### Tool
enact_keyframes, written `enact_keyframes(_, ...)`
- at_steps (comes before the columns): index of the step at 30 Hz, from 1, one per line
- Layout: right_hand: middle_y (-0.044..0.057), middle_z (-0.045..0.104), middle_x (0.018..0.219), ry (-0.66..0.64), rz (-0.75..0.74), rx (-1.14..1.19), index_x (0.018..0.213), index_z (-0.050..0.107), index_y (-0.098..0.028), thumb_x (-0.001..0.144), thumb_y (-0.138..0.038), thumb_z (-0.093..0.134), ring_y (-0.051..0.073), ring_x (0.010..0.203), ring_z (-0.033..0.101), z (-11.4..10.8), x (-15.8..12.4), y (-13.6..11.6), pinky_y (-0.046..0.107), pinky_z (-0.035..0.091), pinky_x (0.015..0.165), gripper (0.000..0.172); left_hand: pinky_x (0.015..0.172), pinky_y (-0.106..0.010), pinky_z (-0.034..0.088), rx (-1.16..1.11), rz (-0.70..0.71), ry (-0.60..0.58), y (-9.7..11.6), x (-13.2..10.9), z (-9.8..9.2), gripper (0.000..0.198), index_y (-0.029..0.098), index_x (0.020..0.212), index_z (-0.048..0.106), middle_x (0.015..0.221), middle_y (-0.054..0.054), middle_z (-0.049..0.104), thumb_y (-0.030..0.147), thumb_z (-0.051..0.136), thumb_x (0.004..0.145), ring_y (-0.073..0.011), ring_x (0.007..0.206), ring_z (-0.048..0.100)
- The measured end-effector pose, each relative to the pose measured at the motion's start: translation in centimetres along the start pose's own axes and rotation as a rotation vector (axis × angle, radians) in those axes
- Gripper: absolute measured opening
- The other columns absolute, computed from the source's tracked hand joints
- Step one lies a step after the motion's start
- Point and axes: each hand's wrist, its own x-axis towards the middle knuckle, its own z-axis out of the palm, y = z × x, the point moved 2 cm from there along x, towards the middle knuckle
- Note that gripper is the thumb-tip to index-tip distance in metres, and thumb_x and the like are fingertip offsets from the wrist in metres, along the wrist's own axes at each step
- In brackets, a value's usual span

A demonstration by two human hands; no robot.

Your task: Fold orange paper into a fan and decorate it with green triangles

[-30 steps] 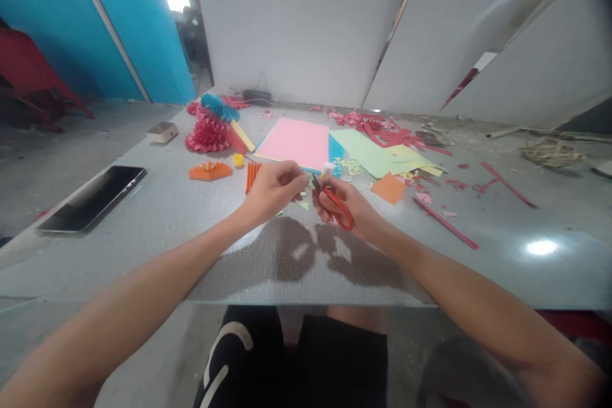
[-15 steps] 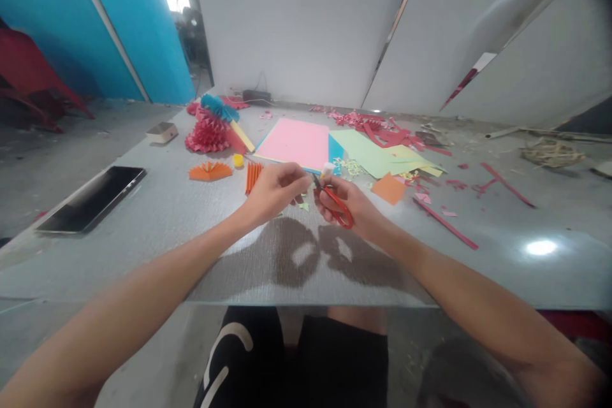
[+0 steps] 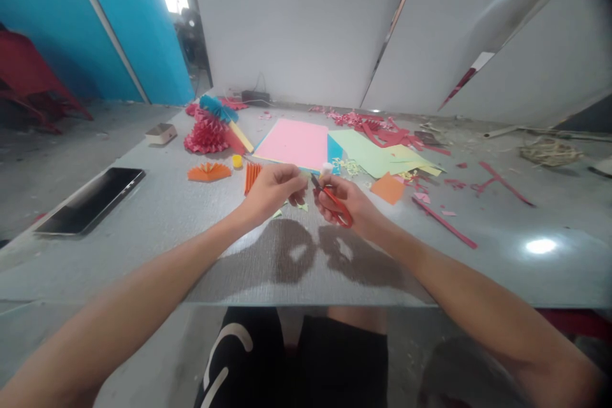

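My right hand (image 3: 351,204) grips red-handled scissors (image 3: 335,203) above the grey table (image 3: 167,217), blades pointing toward my left hand. My left hand (image 3: 271,191) is closed in a pinch on a small piece of paper that I cannot make out clearly. Small light green scraps (image 3: 302,206) lie on the table just below both hands. A folded orange strip (image 3: 251,176) stands just left of my left hand.
A pink sheet (image 3: 296,143), green and yellow sheets (image 3: 377,154) and an orange square (image 3: 388,188) lie beyond the hands. Red and blue paper fans (image 3: 210,127), an orange fan (image 3: 209,171) and a yellow cap (image 3: 238,160) sit at left. A phone (image 3: 88,199) lies far left. Red strips (image 3: 444,223) lie at right.
Both hands stay close together over the same spot; the head view has shifted very slightly. Nothing else has visibly moved.
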Motion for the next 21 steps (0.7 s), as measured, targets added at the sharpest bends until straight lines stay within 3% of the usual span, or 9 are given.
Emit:
enact_keyframes(11, -0.005, 0.063, 0.066, -0.004, 0.015, -0.013, 0.094, 0.054, -0.022, 0.075, -0.050, 0.091, 0.006, 0.047, 0.049, -0.05, -0.06, -0.35, 0.019, 0.034, 0.042, 0.050, 0.056, -0.024, 0.051, 0.018, -0.003, -0.040, 0.02, 0.07, 0.02, 0.015, 0.015, 0.071, 0.064, 0.062, -0.003, 0.068, 0.024, 0.066, 0.082, -0.0131, 0.056, 0.066)
enact_keyframes(21, -0.004, 0.065, 0.070, -0.038, 0.005, -0.031, 0.096, 0.055, -0.022, 0.082, -0.045, 0.087, 0.007, 0.049, 0.052, -0.50, 0.13, 0.14, 0.019, 0.038, 0.044, 0.042, 0.055, -0.024, 0.050, 0.030, 0.038, 0.046, -0.02, 0.02, -0.25, 0.015, 0.015, 0.069, 0.063, 0.058, -0.002, 0.066, 0.023, 0.066, 0.081, -0.0124, 0.054, 0.064)
